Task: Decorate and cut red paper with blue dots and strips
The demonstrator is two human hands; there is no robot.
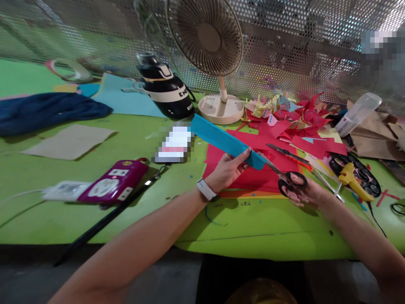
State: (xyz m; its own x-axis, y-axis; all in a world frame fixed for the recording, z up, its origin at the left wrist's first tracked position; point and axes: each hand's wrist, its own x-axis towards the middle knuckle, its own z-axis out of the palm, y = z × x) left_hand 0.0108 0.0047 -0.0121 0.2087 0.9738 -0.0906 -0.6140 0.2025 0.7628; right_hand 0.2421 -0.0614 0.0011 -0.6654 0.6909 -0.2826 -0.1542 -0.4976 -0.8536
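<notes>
My left hand grips a folded strip of blue paper near its right end, thumb on top. In my right hand is a pair of scissors with black handles, fingers through the loops. The blades point left and reach the strip's right end, partly hidden by the paper. Below both hands lie red paper sheets over an orange one. An orange utility knife rests on the red paper, just beyond the scissors.
A fan and a black bottle stand at the back. Red scraps pile up behind the sheets. A yellow glue gun lies right. Leftward are a phone, a purple power strip and brown paper.
</notes>
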